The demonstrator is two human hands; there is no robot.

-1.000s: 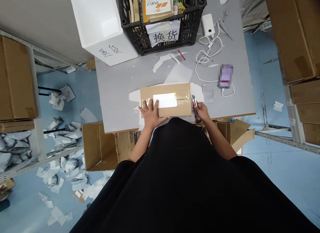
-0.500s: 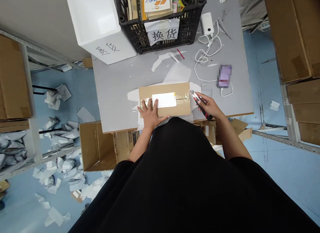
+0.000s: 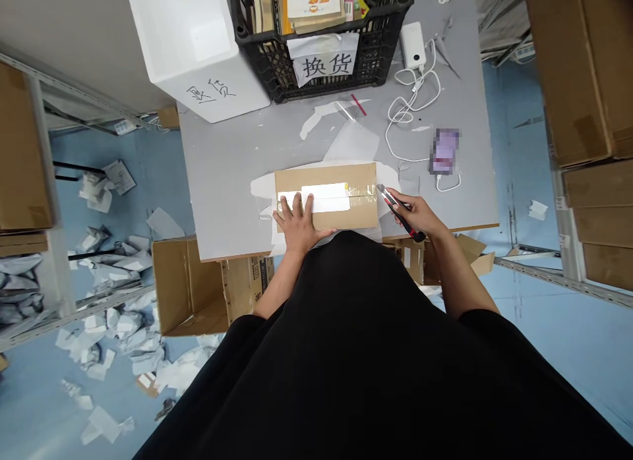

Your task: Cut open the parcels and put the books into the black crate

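A taped brown cardboard box (image 3: 326, 220) with a white label (image 3: 330, 197) lies on the grey table (image 3: 222, 176), near its front edge. My left hand (image 3: 299, 230) rests flat with spread fingers on the box's left part, overlapping the label's left end. In my right hand (image 3: 418, 216) is a black and red box cutter (image 3: 411, 230), its tip close to the box's right edge. Whether the tip touches the box I cannot tell. White paper (image 3: 351, 143) lies behind the box and sticks out around it.
A black crate (image 3: 321, 87) of books and a white bin (image 3: 212, 91) stand at the back. On the right lie a phone (image 3: 444, 151), a white cable and a power bank (image 3: 412, 46). An open carton (image 3: 188, 288) stands below the table's left front.
My right hand and the box cutter have shifted very slightly to the right, and the cutter lies at a slightly different angle. My left hand stays on the box.
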